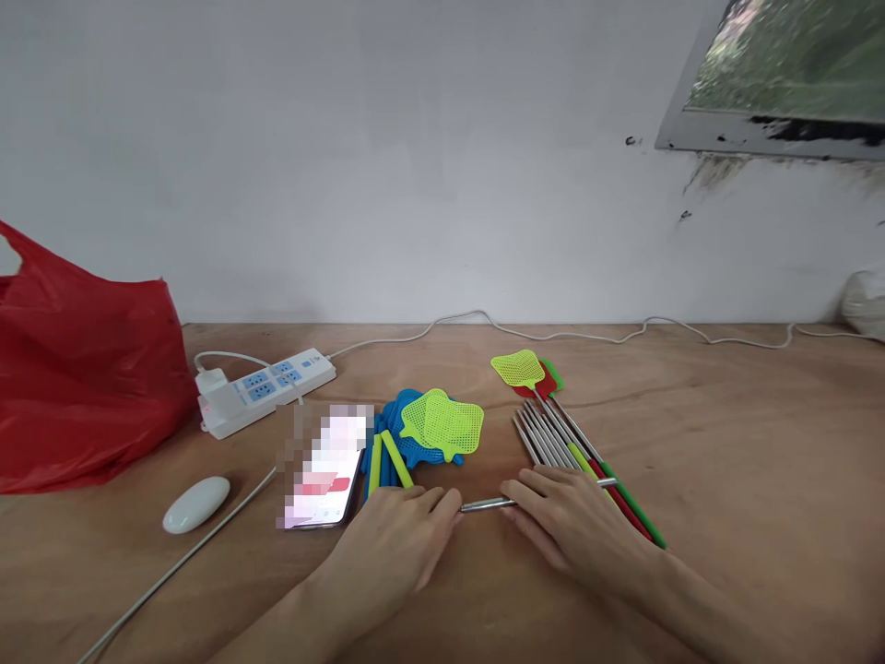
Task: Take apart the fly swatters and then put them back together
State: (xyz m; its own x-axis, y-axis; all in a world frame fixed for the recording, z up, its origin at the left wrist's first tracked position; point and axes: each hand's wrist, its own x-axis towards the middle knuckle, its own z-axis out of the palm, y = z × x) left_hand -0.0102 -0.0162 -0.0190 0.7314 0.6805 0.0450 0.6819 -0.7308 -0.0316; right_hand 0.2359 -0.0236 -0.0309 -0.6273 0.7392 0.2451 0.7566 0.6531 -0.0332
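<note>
- The left hand [418, 526] and right hand [563, 516] are both closed on one metal rod [488, 504], slanting slightly above the table [477, 590]; its shiny surface could slip if a grip loosens.
- Loose rods [546, 433] and swatters [518, 369] (yellow, red, green) lie just beyond the right hand; a sideways sweep might scatter them.
- A sudden leftward jerk could knock the yellow tubes [397, 459] or phone [336, 472].

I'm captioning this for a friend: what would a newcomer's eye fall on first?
Probably the big red plastic bag at the far left, vivid against the pale wall. Next, two yellow-green mesh heads lying over blue ones near the middle. Nearer the viewer, the left hand and right hand hold a thin metal rod.
</note>
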